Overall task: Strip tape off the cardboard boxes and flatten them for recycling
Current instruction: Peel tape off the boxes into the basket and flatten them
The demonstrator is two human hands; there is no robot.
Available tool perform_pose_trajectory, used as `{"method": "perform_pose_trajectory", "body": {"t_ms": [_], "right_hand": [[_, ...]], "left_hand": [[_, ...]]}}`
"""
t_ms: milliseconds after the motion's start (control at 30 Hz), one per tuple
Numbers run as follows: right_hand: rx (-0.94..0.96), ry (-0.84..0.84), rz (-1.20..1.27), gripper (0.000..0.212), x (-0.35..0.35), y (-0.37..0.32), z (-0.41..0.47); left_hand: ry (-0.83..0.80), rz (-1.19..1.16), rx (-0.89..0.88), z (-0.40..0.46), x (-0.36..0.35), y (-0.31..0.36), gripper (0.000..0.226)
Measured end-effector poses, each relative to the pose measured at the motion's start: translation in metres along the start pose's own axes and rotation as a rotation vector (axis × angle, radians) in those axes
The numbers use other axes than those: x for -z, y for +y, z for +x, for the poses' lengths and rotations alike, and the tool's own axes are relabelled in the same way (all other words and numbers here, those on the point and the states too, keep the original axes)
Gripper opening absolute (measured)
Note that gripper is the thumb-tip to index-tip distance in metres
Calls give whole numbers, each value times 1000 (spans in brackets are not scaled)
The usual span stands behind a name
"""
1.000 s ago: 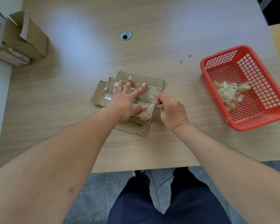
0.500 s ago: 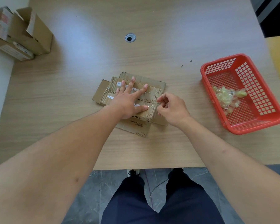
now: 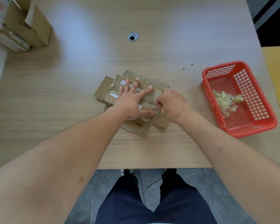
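A flattened brown cardboard box (image 3: pixel 103 92) lies in the middle of the wooden table, with clear tape strips across its top. My left hand (image 3: pixel 132 101) presses flat on it, fingers spread and straight. My right hand (image 3: pixel 171 105) is at the box's right end, fingers curled, pinching the clear tape (image 3: pixel 153 105) at the cardboard's edge. The pinch point itself is partly hidden by my fingers.
Two upright open cardboard boxes (image 3: pixel 21 28) stand at the table's far left corner. A red plastic basket (image 3: pixel 252 123) on the right holds crumpled tape scraps (image 3: pixel 226 101). A round cable hole (image 3: pixel 133 36) sits in the table behind the box. The table's front edge runs just below my forearms.
My right hand has shifted slightly along the box's right end and keeps working at the tape. My left hand stays pressed on the box. The camera view has tilted a little.
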State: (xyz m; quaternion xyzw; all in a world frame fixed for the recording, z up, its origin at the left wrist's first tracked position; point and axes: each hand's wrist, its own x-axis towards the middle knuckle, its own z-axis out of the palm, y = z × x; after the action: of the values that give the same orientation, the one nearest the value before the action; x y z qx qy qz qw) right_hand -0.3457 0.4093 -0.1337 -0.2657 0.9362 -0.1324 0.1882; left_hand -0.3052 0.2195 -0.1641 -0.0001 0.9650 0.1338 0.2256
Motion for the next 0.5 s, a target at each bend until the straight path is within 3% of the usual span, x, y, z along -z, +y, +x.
{"method": "perform_pose_trajectory", "body": {"t_ms": [133,367,433,500], "right_hand": [[-3,-2,-26,17,16,2,11],[-41,76,183,9,16,0,5],[-70,74,305,5,9,-1,3],[-140,95,409,7,5,-2,4]], "left_hand": [[-41,54,-93,4,2,-4,107],[-90,128,-404,11,25,-24,121],[-22,178,-368,8,32,-23,136],[26,164,-175,-3,33,-17,146]]}}
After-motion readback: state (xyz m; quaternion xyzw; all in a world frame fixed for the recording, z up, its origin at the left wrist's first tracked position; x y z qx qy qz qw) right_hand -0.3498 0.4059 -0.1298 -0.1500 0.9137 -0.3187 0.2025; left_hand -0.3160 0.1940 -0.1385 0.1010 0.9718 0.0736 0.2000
